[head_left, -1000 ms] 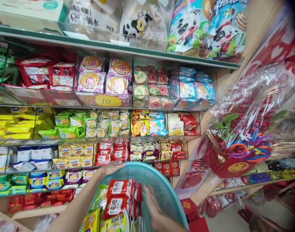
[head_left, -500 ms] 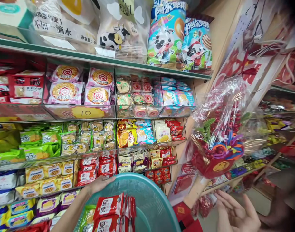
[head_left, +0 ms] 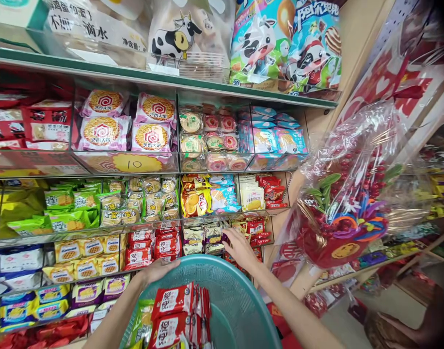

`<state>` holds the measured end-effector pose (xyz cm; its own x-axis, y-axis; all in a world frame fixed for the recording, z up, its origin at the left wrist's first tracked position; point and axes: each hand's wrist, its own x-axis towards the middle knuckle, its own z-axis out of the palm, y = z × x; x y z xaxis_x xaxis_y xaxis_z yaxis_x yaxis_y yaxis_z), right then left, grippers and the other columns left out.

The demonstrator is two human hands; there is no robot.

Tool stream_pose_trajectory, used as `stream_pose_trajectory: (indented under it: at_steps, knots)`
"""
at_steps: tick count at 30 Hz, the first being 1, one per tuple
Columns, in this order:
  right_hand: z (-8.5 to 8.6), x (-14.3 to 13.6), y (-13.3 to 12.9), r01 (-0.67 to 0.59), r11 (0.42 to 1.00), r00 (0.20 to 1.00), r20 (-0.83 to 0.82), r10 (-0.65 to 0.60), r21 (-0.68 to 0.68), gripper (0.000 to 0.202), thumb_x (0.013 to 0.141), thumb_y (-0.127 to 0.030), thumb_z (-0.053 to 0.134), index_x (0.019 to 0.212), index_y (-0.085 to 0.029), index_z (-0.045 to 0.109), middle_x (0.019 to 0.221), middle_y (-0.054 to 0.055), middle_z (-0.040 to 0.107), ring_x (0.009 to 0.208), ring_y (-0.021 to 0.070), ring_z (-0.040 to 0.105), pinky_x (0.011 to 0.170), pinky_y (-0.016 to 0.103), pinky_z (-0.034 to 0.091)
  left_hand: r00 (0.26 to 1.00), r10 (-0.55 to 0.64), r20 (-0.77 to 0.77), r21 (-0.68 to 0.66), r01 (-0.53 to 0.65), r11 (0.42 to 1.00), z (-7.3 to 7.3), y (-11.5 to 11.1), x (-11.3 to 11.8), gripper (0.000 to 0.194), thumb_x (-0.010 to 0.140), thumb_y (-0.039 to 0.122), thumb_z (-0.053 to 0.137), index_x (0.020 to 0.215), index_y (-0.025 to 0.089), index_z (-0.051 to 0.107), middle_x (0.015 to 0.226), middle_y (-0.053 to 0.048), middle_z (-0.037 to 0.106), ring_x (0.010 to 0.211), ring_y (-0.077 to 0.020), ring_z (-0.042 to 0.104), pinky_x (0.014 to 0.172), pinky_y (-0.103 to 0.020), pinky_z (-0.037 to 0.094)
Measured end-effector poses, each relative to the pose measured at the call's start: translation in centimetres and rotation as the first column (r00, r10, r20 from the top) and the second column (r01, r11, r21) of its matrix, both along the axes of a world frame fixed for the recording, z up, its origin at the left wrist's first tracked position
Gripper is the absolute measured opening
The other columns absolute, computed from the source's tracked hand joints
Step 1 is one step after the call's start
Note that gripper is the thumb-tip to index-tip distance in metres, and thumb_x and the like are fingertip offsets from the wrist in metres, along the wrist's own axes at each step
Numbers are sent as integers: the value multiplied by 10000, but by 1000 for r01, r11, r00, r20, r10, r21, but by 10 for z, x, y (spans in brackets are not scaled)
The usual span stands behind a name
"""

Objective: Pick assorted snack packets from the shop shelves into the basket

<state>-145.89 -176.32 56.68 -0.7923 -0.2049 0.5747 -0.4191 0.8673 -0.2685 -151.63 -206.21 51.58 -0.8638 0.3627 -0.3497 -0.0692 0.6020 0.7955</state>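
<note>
With my left hand (head_left: 158, 270) I grip the rim of a teal plastic basket (head_left: 258, 295) at the bottom centre. Red snack packets (head_left: 173, 315) stand stacked inside it, beside a green packet (head_left: 144, 317). My right hand (head_left: 240, 248) reaches over the basket's far rim into the lower shelf bins. Its fingers point left, partly spread, at the edge of the white and dark snack packets (head_left: 214, 237). Whether the fingertips touch these packets I cannot tell. Just right of the hand are red and cream packets (head_left: 256, 227).
Clear-fronted shelf bins hold wrapped biscuits (head_left: 103, 133), green packets (head_left: 71, 219) and cookie packets (head_left: 76, 266). Large snack bags (head_left: 258, 43) stand on the top shelf. A cellophane-wrapped red decoration (head_left: 345, 228) juts out on the right.
My right hand has moved from the far right, away from the shelf, across to the lower bins. My left hand stays on the basket rim. The view has shifted slightly.
</note>
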Motion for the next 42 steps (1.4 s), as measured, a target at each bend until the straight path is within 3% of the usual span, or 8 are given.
stream_pose_trajectory:
  at_steps: [4, 8, 14, 21, 28, 33, 39, 42]
  knots:
    - [1, -30, -20, -48, 988, 999, -7, 50, 149, 309, 837, -241, 442, 1142, -218, 490, 1103, 67, 547, 1019, 215, 459, 858, 380, 395, 995, 2, 99, 45, -7, 999, 11, -3, 1, 573, 611, 687, 505, 815, 183, 686, 861, -52, 697, 846, -216, 624, 748, -263, 462]
    - [-5, -45, -38, -70, 970, 997, -4, 73, 231, 332, 847, -281, 439, 1168, -205, 478, 1137, 72, 540, 1037, 215, 447, 868, 373, 378, 994, 76, 73, -13, -75, 997, 15, -6, -1, 572, 599, 681, 524, 819, 178, 684, 882, -61, 693, 874, -233, 617, 750, -275, 464]
    - [-13, -62, -54, -73, 957, 997, 3, 75, 281, 385, 855, -304, 430, 1225, -198, 426, 1171, 74, 539, 1056, 217, 449, 908, 376, 345, 998, 7, 59, 66, -11, 998, 6, -6, 0, 590, 590, 691, 508, 831, 183, 685, 828, -45, 698, 824, -223, 619, 747, -285, 457]
    - [-15, -74, -73, -119, 935, 992, 13, 122, 334, 439, 818, -331, 504, 1227, -191, 423, 1175, 94, 532, 1104, 236, 429, 952, 403, 314, 995, 93, 23, -44, -92, 995, -4, -15, 4, 603, 542, 722, 512, 714, 166, 669, 696, -41, 682, 727, -234, 613, 628, -286, 442]
    - [-21, -58, -37, -17, 958, 999, -29, 26, 287, 466, 852, -383, 410, 1274, -191, 369, 1235, 110, 480, 1160, 256, 381, 988, 451, 266, 994, 50, 98, 20, -52, 998, 5, -29, 9, 589, 571, 709, 510, 769, 182, 682, 818, -35, 701, 807, -226, 619, 710, -268, 449]
    - [-24, -59, -7, -43, 927, 999, 16, 40, 373, 561, 820, -369, 471, 1327, -212, 290, 1285, 106, 446, 1188, 258, 362, 1013, 485, 217, 989, 138, 46, -6, -138, 990, 12, -35, 11, 677, 530, 724, 531, 845, 142, 675, 900, -78, 693, 882, -259, 604, 750, -286, 443]
    - [-26, -69, 0, -53, 903, 999, 23, 48, 426, 587, 796, -312, 520, 1326, -225, 283, 1277, 107, 458, 1179, 256, 380, 1007, 515, 214, 988, 76, 132, 41, -82, 996, 11, -36, 10, 664, 588, 712, 503, 891, 149, 678, 919, -74, 693, 893, -244, 614, 781, -277, 452]
    - [-25, -73, 0, -51, 887, 999, 29, 42, 459, 543, 797, -287, 519, 1300, -234, 319, 1265, 109, 468, 1171, 260, 390, 991, 522, 237, 988, 103, 111, 38, -108, 993, 9, -35, 10, 652, 584, 701, 520, 902, 153, 672, 950, -66, 686, 931, -242, 602, 785, -264, 451]
